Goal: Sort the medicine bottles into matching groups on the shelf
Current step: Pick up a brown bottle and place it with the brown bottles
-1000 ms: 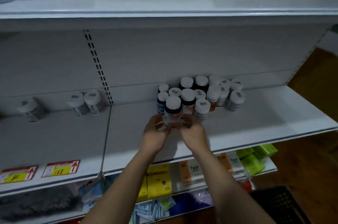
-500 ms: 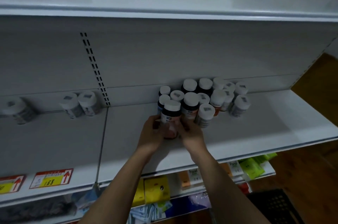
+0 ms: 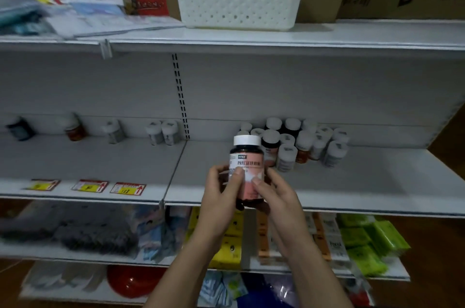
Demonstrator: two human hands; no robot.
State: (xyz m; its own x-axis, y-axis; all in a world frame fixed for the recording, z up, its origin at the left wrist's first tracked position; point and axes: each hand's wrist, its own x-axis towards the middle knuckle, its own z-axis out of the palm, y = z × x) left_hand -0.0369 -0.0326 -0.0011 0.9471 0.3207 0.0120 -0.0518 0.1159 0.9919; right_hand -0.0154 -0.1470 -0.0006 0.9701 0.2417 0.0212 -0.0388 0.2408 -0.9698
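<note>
Holding one pink-label bottle (image 3: 247, 172) in both hands (image 3: 221, 197), you've sorted few; the right-end cluster (image 3: 302, 144) awaits on the shelf (image 3: 352, 182).

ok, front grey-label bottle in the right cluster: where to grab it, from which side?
Judging by its pose, take the front grey-label bottle around the body just below its white cap, coming from the shelf's open front. It stands upright at the cluster's front edge; neighbours crowd behind and to both sides, so only the front face is free.

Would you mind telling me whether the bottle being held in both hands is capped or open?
Capped: the pink-labelled bottle stands upright between the left hand and right hand, with its white cap seated on top.
</note>
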